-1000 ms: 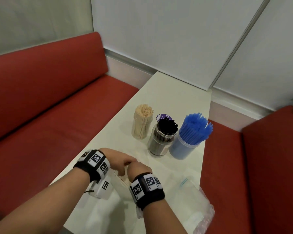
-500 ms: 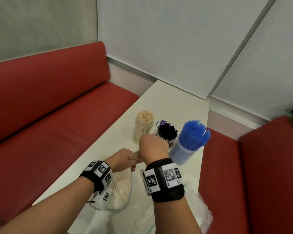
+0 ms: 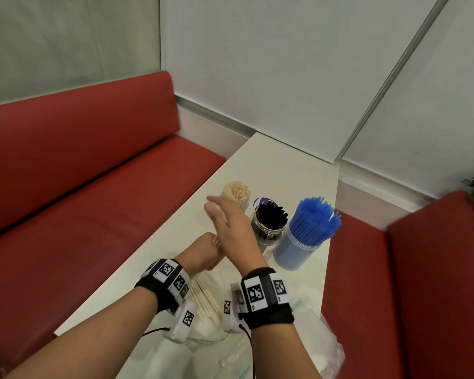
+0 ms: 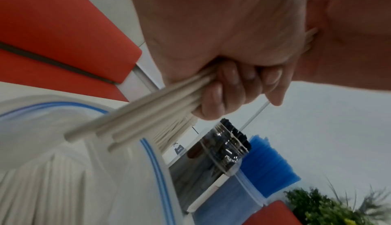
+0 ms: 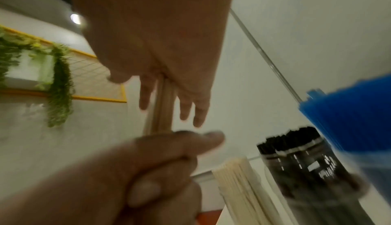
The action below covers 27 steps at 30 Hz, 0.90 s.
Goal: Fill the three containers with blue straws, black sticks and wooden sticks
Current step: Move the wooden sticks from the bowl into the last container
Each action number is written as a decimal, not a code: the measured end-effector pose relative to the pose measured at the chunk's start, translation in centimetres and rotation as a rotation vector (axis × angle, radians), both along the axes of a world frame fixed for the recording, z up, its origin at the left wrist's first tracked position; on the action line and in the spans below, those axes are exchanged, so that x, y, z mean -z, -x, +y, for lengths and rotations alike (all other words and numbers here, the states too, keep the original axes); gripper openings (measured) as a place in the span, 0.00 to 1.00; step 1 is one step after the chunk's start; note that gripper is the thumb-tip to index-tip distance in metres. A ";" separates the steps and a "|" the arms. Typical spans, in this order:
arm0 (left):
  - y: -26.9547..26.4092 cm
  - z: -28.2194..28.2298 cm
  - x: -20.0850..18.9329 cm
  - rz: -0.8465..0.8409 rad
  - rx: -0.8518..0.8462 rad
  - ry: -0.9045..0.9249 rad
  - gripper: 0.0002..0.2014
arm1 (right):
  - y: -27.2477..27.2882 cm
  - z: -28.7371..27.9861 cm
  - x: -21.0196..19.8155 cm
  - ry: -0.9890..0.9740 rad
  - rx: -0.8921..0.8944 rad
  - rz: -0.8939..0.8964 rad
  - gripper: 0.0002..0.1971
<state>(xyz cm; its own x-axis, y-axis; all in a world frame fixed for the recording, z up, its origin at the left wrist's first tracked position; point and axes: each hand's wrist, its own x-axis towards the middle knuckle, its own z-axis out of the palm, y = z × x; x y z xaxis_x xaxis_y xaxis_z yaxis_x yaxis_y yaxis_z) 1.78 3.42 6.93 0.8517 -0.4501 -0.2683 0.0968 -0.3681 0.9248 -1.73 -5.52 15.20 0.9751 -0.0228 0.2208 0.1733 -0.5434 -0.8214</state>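
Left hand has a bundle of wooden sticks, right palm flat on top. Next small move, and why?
Probably tap the tops level, then carry the bundle to the wooden-stick container. The left hand grips wooden sticks just out of the zip bag; the right hand lies flat on their ends. The black-stick jar and blue-straw container look full.

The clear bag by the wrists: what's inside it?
Inside the bag, pale wooden sticks show; the left hand grips a bunch at its mouth. The wrists cover much of the rest.

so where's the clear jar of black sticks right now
In the head view the clear jar of black sticks stands mid-table, between the container of wooden sticks on its left and the tub of blue straws on its right, just beyond the right hand.
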 end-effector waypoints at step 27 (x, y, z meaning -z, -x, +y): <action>-0.7 0.6 -6.5 -0.060 0.044 -0.042 0.14 | 1.5 -0.1 9.8 -0.762 0.425 0.770 0.34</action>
